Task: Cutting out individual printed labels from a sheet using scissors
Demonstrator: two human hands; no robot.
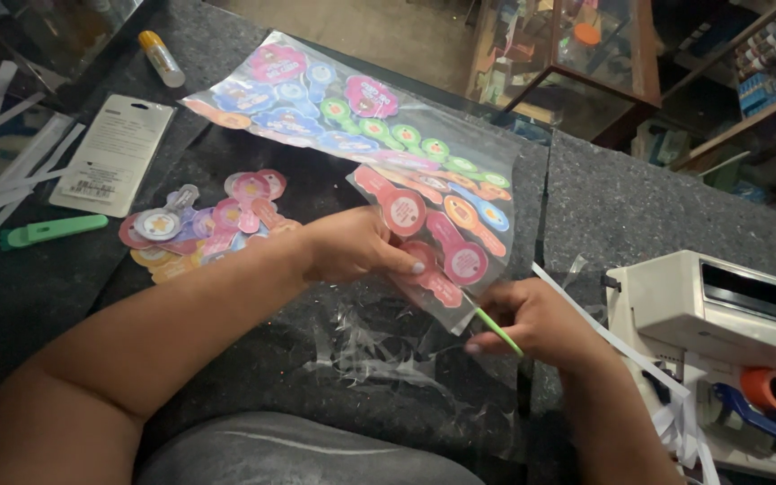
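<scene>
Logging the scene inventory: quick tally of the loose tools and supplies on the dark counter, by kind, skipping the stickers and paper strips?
Glue stick: 1
Green cutter lying flat: 1
Thin green tool in the right hand: 1
White card pack: 1
Laminated sticker sheet, held by the left hand: 1
White machine: 1
Total: 6

Left forearm enters from the lower left, bare, angled up and rightward. Left hand (357,244) lies palm-down, fingers curled, thumb and fingertips pinched together (nails pale). Right forearm rises from the lower right edge. Right hand (541,321) is closed in a loose fist, knuckles upward, thumb tucked toward the forefinger.
</scene>
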